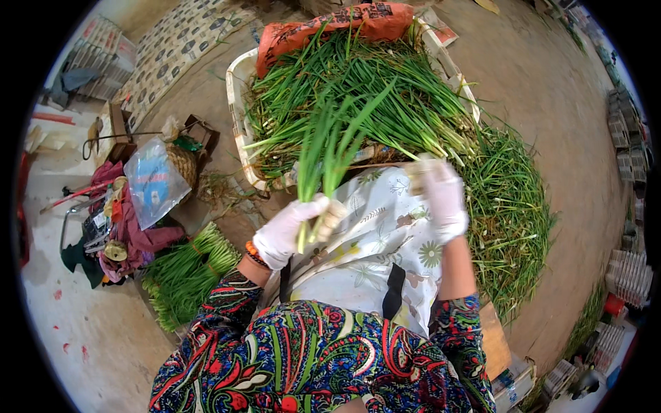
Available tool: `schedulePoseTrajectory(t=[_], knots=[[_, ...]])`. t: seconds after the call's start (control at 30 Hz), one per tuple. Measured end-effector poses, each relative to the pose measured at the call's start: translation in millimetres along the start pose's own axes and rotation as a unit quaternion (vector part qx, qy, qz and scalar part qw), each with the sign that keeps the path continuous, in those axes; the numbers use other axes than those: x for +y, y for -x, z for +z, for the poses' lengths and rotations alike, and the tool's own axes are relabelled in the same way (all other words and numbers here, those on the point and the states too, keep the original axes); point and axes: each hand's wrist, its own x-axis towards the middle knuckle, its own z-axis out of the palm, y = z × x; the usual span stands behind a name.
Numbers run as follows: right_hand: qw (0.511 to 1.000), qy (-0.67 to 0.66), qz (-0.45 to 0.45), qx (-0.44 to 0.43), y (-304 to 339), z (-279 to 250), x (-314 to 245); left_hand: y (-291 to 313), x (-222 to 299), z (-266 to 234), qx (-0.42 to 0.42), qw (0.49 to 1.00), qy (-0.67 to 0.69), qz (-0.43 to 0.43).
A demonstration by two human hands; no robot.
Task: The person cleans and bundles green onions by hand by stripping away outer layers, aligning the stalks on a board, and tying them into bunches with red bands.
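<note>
My left hand (pixel 292 230), in a white glove, is closed around a small bunch of garlic chives (pixel 329 151). Their flat green leaves point up and away, and the pale stalk ends stick out below the fingers. My right hand (pixel 441 196), gloved too, is over the right side of the apron on my lap. Motion smears its fingers, so whether it holds anything is hidden. Just ahead lies a large heap of loose garlic chives (pixel 358 96) in a white plastic crate (pixel 241 134). The patterned apron (pixel 365 234) covers my lap beneath both hands.
An orange sack (pixel 330 34) lies over the crate's far edge. Leafy trimmings (pixel 509 213) are piled on the floor at right. Tied chive bundles (pixel 193 272) lie at left, near a clear plastic bag (pixel 157 180) and heaped cloths (pixel 138 237). Stacked crates (pixel 628 275) line the far right.
</note>
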Motion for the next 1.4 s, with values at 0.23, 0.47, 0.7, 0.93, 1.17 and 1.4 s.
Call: schedulePoseTrajectory(t=[0.23, 0.47, 0.7, 0.93, 1.17, 1.4], knots=[[0.803, 0.581, 0.071, 0.115, 5, -143, 102, -9, 40, -27, -0.253, 0.876, 0.384, 0.146], [0.927, 0.359, 0.106, 0.006, -36, -12, 57, -62, -12, -31, -0.245, 0.844, 0.476, -0.027], [0.950, 0.308, 0.034, -0.036, -60, 19, 78, -55, -30, -12, -0.156, 0.932, 0.312, -0.096], [0.932, 0.288, -0.074, -0.207, 51, 57, 34, -60, -39, 11, -0.022, 0.973, 0.228, -0.035], [0.850, 0.418, -0.114, -0.299, 55, 22, 28, -56, 2, -12, -0.361, 0.796, 0.485, 0.029], [0.824, 0.532, -0.160, 0.108, -53, -48, 33, -66, -1, -2, -0.272, 0.837, 0.475, 0.017]])
